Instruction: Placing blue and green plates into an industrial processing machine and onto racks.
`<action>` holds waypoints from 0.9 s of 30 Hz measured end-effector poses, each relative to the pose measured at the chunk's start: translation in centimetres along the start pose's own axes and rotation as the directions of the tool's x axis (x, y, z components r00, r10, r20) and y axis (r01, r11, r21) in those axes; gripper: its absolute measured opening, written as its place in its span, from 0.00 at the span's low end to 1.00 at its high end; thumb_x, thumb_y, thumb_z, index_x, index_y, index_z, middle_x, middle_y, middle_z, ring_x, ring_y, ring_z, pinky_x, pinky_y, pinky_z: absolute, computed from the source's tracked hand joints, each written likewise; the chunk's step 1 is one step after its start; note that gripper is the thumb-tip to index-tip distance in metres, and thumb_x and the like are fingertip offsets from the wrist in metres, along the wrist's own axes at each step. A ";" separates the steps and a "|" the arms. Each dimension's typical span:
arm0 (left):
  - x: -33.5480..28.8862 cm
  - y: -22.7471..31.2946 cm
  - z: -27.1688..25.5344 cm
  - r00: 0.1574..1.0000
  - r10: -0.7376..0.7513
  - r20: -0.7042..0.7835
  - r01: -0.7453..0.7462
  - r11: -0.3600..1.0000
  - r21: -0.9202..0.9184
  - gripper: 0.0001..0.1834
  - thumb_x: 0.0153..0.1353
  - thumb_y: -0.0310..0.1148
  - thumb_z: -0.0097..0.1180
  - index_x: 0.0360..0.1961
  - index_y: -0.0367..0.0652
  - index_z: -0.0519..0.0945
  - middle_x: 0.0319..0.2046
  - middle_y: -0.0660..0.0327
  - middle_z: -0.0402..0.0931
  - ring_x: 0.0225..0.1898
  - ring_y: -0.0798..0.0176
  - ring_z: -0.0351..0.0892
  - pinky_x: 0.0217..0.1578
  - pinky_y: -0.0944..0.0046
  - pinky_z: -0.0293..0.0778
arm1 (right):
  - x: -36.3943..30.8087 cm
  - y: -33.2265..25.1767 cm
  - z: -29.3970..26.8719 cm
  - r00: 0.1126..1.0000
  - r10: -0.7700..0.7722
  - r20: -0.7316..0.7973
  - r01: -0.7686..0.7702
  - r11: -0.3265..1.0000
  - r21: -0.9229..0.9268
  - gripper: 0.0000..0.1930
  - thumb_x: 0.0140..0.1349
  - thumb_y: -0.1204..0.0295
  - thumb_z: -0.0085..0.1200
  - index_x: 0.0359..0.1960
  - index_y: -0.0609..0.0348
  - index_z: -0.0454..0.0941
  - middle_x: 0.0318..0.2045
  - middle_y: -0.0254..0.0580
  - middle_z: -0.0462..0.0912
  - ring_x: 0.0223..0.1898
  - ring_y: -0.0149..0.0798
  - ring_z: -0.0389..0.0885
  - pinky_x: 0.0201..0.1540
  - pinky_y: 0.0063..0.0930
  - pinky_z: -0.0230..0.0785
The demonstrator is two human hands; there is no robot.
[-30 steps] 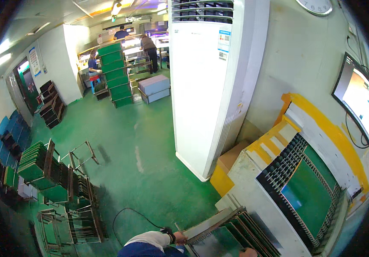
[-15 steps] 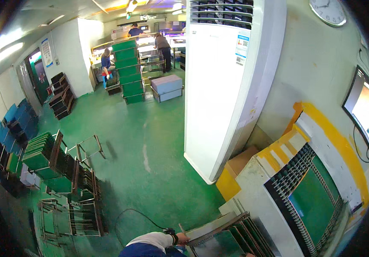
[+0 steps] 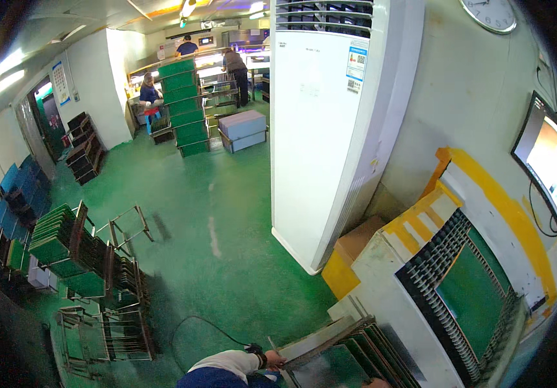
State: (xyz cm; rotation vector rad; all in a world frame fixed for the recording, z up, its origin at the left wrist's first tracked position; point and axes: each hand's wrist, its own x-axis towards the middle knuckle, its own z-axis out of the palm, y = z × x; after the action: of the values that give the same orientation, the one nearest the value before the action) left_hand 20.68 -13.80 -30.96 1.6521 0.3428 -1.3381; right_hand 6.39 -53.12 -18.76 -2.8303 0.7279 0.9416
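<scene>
At the bottom edge, my left hand is closed on the near left corner of a metal rack, beside a thin upright rod. The rack holds several green circuit board panels standing on edge, with a broad flat panel on the hand's side. My right hand barely shows at the lower border, against the panels' near end; its fingers are mostly hidden. To the right, a roller conveyor carries one large green panel.
A tall white air conditioner stands ahead. Racks of green panels stand on the left floor. A black cable lies near my left arm. A monitor hangs at right. People work at the back.
The whole view has shifted slightly, so the room sits a little farther left. My left hand keeps its place on the rack; slightly more of my right hand shows.
</scene>
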 end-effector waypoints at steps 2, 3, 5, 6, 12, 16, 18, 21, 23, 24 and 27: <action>1.3 -0.1 -0.1 1.000 -0.020 -0.007 0.020 0.998 0.053 0.20 0.55 0.50 0.56 0.22 0.42 0.81 0.17 0.62 0.77 0.15 0.66 0.75 0.16 0.63 0.72 | -0.1 -0.4 -0.5 1.000 0.012 0.008 -0.012 0.999 0.031 0.19 0.67 0.57 0.36 0.53 0.52 0.66 0.54 0.39 0.67 0.56 0.39 0.61 0.60 0.35 0.51; 1.9 -0.3 -0.2 0.999 -0.034 -0.010 0.035 0.994 0.101 0.21 0.55 0.51 0.56 0.22 0.42 0.80 0.18 0.63 0.77 0.16 0.66 0.74 0.17 0.62 0.72 | -0.2 -0.5 -0.8 1.000 0.019 0.012 -0.020 0.999 0.043 0.19 0.66 0.57 0.36 0.52 0.52 0.67 0.53 0.39 0.68 0.54 0.38 0.62 0.59 0.35 0.52; 2.3 -0.5 0.0 0.999 -0.048 -0.019 0.050 0.988 0.143 0.21 0.54 0.51 0.57 0.21 0.42 0.80 0.18 0.64 0.76 0.17 0.66 0.74 0.18 0.60 0.72 | -0.4 -1.0 -1.6 0.999 0.022 0.025 -0.024 0.996 0.089 0.17 0.66 0.57 0.38 0.50 0.52 0.68 0.50 0.39 0.70 0.52 0.38 0.65 0.57 0.34 0.55; 2.2 -0.4 0.2 0.998 -0.064 -0.011 0.065 0.993 0.101 0.20 0.55 0.49 0.55 0.23 0.42 0.80 0.17 0.61 0.76 0.15 0.66 0.74 0.16 0.63 0.72 | -0.8 -1.3 -2.2 0.999 0.022 0.035 -0.027 0.990 0.142 0.17 0.65 0.58 0.39 0.49 0.52 0.69 0.49 0.39 0.71 0.51 0.38 0.66 0.56 0.34 0.56; 6.0 -3.4 0.2 1.000 0.010 0.018 -0.010 1.000 0.006 0.19 0.56 0.48 0.54 0.24 0.40 0.79 0.15 0.59 0.75 0.12 0.65 0.73 0.11 0.64 0.69 | -2.3 -0.6 -2.1 0.858 -0.305 0.413 0.434 0.000 -0.901 0.14 0.66 0.60 0.41 0.46 0.52 0.71 0.46 0.37 0.72 0.47 0.36 0.67 0.52 0.32 0.58; 2.2 -0.4 0.6 1.000 -0.025 -0.018 0.027 0.997 0.076 0.20 0.58 0.48 0.53 0.23 0.40 0.79 0.15 0.59 0.74 0.11 0.64 0.71 0.11 0.63 0.67 | 2.6 2.6 5.3 0.983 -0.130 0.129 0.177 0.490 -0.854 0.16 0.66 0.64 0.41 0.53 0.51 0.69 0.52 0.38 0.70 0.53 0.37 0.66 0.56 0.32 0.57; 3.5 -2.4 0.3 0.999 -0.042 -0.002 0.042 0.999 -0.030 0.20 0.58 0.48 0.53 0.23 0.41 0.79 0.15 0.60 0.74 0.11 0.64 0.70 0.12 0.63 0.68 | 0.7 0.7 1.7 0.978 -0.184 0.098 0.204 0.747 -0.633 0.18 0.67 0.63 0.39 0.56 0.50 0.66 0.56 0.38 0.68 0.57 0.38 0.64 0.60 0.35 0.55; 5.0 -3.6 0.1 0.999 -0.007 0.035 0.009 0.998 -0.059 0.23 0.57 0.52 0.53 0.22 0.39 0.79 0.15 0.59 0.74 0.13 0.62 0.73 0.14 0.63 0.70 | -0.9 1.0 0.1 0.978 -0.200 0.061 0.209 0.917 -0.339 0.20 0.67 0.63 0.38 0.59 0.49 0.64 0.60 0.39 0.65 0.61 0.38 0.62 0.63 0.37 0.53; 5.0 -3.6 0.2 0.998 0.044 0.039 -0.044 0.999 -0.001 0.27 0.55 0.55 0.54 0.22 0.38 0.79 0.17 0.58 0.75 0.16 0.60 0.76 0.15 0.62 0.72 | -1.2 2.3 1.1 0.920 -0.392 -0.012 0.261 0.635 -0.727 0.22 0.68 0.58 0.35 0.61 0.48 0.63 0.62 0.39 0.63 0.62 0.38 0.60 0.63 0.36 0.53; 4.8 -3.3 0.3 0.998 0.053 0.041 -0.054 0.998 0.012 0.27 0.55 0.55 0.54 0.21 0.38 0.79 0.16 0.58 0.75 0.15 0.60 0.76 0.15 0.62 0.72 | -1.1 2.5 1.0 0.922 -0.386 -0.014 0.255 0.636 -0.728 0.22 0.68 0.58 0.35 0.61 0.48 0.63 0.62 0.39 0.63 0.62 0.38 0.60 0.63 0.36 0.53; 3.9 -2.2 -0.1 0.996 0.079 0.044 -0.082 0.995 0.061 0.27 0.55 0.55 0.54 0.19 0.38 0.78 0.16 0.58 0.75 0.14 0.60 0.75 0.13 0.62 0.72 | -0.6 1.7 0.6 0.898 -0.317 0.304 0.417 0.400 -0.816 0.24 0.67 0.56 0.35 0.61 0.50 0.62 0.63 0.39 0.61 0.63 0.38 0.59 0.64 0.36 0.52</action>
State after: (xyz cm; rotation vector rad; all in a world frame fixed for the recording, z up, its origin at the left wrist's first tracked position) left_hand 20.59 -13.92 -35.44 1.6699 0.2094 -1.3321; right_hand 4.90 -54.29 -18.76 -3.4025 -0.6609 1.7063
